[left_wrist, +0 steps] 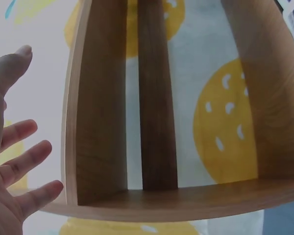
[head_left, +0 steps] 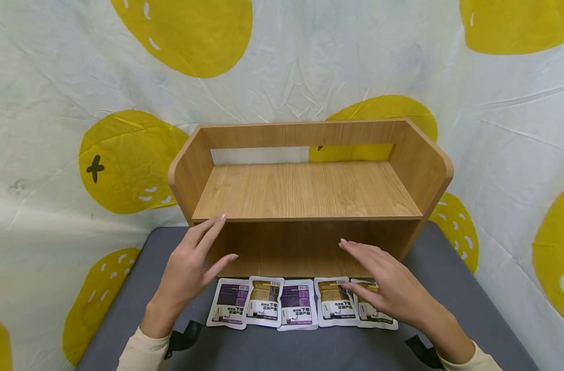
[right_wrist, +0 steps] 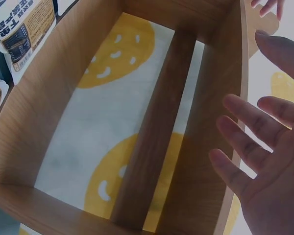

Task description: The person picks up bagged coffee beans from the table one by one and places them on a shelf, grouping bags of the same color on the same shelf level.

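The person's left hand and right hand are hovering, fingers loosely spread, gripping nothing; packets are lying below and between the fingers, the shelf standing just ahead

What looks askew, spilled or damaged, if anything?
Nothing serious. In the row of packets before the wooden shelf, the leftmost packet lies slightly turned and the second from left appears to overlap its edge, so the line looks uneven. I see no spill or damage, though the right hand partly hides the rightmost packet.

Left grip and right grip apart, fingers extended, thumbs spread.
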The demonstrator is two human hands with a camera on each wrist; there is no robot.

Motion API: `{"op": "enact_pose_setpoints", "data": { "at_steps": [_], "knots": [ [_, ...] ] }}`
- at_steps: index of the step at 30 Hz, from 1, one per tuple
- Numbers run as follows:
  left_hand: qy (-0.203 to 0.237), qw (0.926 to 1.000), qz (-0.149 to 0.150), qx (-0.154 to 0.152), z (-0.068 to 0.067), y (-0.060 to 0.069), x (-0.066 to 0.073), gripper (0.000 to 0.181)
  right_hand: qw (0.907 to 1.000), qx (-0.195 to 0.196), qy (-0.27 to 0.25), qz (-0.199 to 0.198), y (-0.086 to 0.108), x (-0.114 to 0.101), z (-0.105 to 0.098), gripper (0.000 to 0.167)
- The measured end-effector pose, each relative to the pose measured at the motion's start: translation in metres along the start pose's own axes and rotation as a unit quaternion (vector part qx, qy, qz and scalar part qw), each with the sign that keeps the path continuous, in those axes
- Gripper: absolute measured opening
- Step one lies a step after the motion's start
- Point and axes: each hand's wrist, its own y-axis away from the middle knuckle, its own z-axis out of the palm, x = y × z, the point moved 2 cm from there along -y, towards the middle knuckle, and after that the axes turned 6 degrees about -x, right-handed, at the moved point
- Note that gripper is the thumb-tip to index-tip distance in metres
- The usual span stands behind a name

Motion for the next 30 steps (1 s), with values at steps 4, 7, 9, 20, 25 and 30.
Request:
{"op": "enact_pose_setpoints", "data": {
  "at_steps": [4, 7, 9, 20, 25, 30],
  "knots": [
    [0.018, 0.9993, -0.02, 0.026, -0.003, 0.002, -0.007, 0.069, 0.9999, -0.003, -0.009, 0.007, 0.002, 0.001, 0.001, 0.088],
    [0.048, 0.9969, -0.028, 0.056, -0.005, 0.003, -0.014, 0.067, 0.9997, -0.011, -0.016, 0.016, 0.004, 0.002, 0.002, 0.092],
    [0.068, 0.9941, -0.036, 0.076, -0.007, 0.005, -0.019, 0.066, 0.9993, -0.019, -0.023, 0.025, 0.006, 0.004, 0.004, 0.092],
    [0.117, 0.9677, -0.133, 0.18, -0.018, 0.009, -0.041, 0.081, 0.9948, -0.059, -0.047, 0.069, 0.012, 0.01, 0.009, 0.091],
    [0.113, 0.9595, -0.182, 0.183, -0.023, 0.007, -0.046, 0.077, 0.9913, -0.084, -0.054, 0.086, 0.014, 0.014, 0.01, 0.092],
    [0.13, 0.947, -0.233, 0.179, -0.017, 0.015, -0.067, 0.076, 0.9899, -0.087, -0.07, 0.087, 0.018, 0.021, 0.012, 0.092]
  ]
}}
